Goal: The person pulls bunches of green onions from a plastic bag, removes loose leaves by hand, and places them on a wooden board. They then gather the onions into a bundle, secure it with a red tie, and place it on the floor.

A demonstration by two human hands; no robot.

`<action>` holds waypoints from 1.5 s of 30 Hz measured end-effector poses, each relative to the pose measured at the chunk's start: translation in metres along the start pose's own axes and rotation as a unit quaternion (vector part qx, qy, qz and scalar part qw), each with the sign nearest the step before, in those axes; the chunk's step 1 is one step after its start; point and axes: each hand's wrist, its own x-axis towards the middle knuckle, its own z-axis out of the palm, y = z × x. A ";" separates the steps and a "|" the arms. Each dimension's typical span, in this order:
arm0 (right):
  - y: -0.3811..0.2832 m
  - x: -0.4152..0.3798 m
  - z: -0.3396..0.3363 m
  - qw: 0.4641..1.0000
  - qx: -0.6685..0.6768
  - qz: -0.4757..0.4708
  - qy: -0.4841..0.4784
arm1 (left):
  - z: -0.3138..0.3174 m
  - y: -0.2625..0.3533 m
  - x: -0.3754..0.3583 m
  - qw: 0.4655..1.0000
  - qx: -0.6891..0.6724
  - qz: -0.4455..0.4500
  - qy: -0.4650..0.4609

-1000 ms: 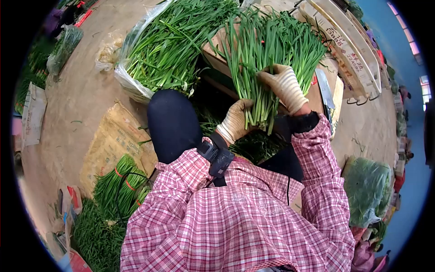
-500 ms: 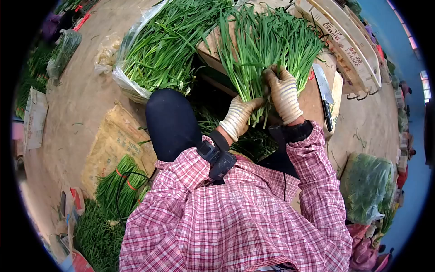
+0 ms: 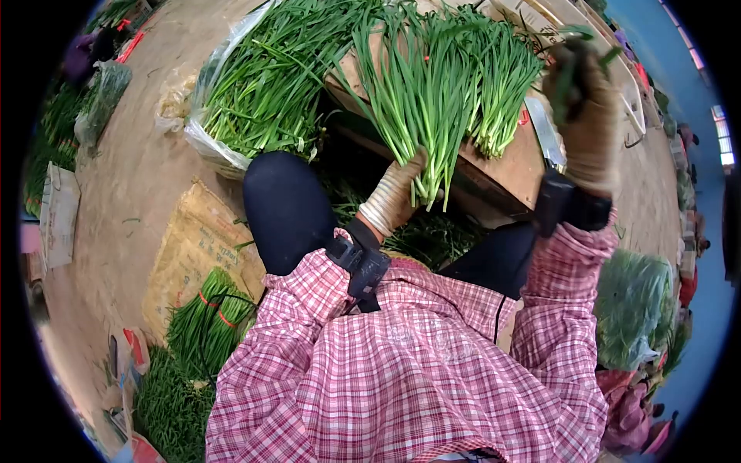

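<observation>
My left hand (image 3: 397,193), in a striped knit glove, is closed around the lower stalks of a bunch of garlic chives (image 3: 421,116). The bunch's leaves fan upward over a wooden block (image 3: 509,177). My right hand (image 3: 590,116), gloved too and smeared by motion, is raised at the right with a few loose green leaves (image 3: 567,77) in it. Below that hand a knife (image 3: 545,131) lies on the block, its handle hidden behind my wrist. Another pile of chives (image 3: 505,85) rests on the block beside the held bunch.
A plastic-lined container of chives (image 3: 266,100) stands left of the block. A white crate (image 3: 540,23) is behind it. Chives tied with red bands (image 3: 204,324) lie by a yellow sack (image 3: 189,247) at lower left. A plastic-wrapped bundle (image 3: 633,309) sits at right.
My right hand has left the bunch and swung up to the right, carrying a few leaves. My left hand keeps its grip, shifted slightly left. The chives on the block now show separately from the bunch.
</observation>
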 end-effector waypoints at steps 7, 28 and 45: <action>-0.003 -0.064 -0.022 0.862 -0.246 0.305 -0.322 | 0.005 0.006 -0.001 0.992 -0.118 -0.037 -0.034; 0.079 -0.116 -0.002 0.917 0.238 0.280 -0.157 | 0.008 0.005 0.000 0.971 -0.225 -0.061 -0.044; 0.169 -0.108 0.019 0.931 0.077 0.334 -0.126 | 0.007 0.059 -0.044 0.970 0.203 -0.091 0.094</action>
